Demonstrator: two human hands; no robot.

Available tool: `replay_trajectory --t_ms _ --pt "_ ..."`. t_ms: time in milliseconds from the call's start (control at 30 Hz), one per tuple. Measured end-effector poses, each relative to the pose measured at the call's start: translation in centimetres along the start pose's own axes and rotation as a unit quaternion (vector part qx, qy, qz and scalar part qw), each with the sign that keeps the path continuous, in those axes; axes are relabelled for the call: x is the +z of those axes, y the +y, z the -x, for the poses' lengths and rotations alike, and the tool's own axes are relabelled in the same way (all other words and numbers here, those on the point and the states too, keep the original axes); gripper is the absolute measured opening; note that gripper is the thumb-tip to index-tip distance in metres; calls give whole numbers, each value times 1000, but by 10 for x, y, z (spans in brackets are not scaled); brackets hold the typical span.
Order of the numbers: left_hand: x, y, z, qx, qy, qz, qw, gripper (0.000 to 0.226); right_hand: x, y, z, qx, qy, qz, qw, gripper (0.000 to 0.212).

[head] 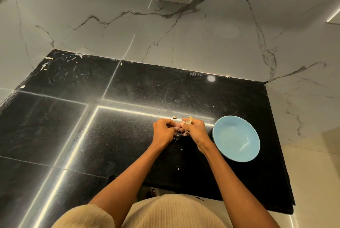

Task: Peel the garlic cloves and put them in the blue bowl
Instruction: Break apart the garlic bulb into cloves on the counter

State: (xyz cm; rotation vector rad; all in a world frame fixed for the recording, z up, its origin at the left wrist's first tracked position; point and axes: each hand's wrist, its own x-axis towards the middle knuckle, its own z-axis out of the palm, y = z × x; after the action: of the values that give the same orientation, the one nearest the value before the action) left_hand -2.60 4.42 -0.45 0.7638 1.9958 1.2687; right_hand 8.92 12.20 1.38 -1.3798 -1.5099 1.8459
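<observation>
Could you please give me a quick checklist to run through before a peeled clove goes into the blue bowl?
1. Blue bowl upright on the counter, right of the hands: ok.
2. Bowl holds no cloves and has room: ok.
3. Garlic held between left hand and right hand: ok.
4. Clove fully peeled: cannot tell, fingers hide it, and skin sticks up above the right hand.
5. Path from the right hand to the bowl unobstructed: ok.
6. Peel scraps kept out of the bowl: ok, they lie on the counter.
</observation>
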Motion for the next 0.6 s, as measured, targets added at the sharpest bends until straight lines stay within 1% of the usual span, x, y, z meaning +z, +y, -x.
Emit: replay_trajectory --t_ms 67,133,167,267,300,367,467,500,600 --pt "0 -6 -2 1 31 -39 999 15 -1 5 -3 -11 23 1 1000 8" --pt "0 -12 -5 5 30 -64 998 9 -4 9 -5 -13 30 2 999 10" --pt "1 -13 -5 4 18 -78 997 13 -5 10 -6 -13 31 6 999 9" --pt "5 -12 -3 6 -13 -106 994 36 -6 12 -8 4 13 8 1000 11" --pt "5 -10 -1 10 -13 -101 995 38 -5 11 -8 16 1 -2 1000 12" --pt "6 -5 1 11 -6 -69 998 34 -6 9 -7 29 -19 -18 999 14" --pt "6 6 3 -7 0 0 1000 29 -7 9 -5 9 -30 -1 999 14" --pt "6 9 3 -18 -10 23 1000 27 -7 8 -4 -4 -28 8 1000 13" --pt "6 17 2 -58 -43 110 991 15 -7 8 -3 -20 22 -2 1000 27"
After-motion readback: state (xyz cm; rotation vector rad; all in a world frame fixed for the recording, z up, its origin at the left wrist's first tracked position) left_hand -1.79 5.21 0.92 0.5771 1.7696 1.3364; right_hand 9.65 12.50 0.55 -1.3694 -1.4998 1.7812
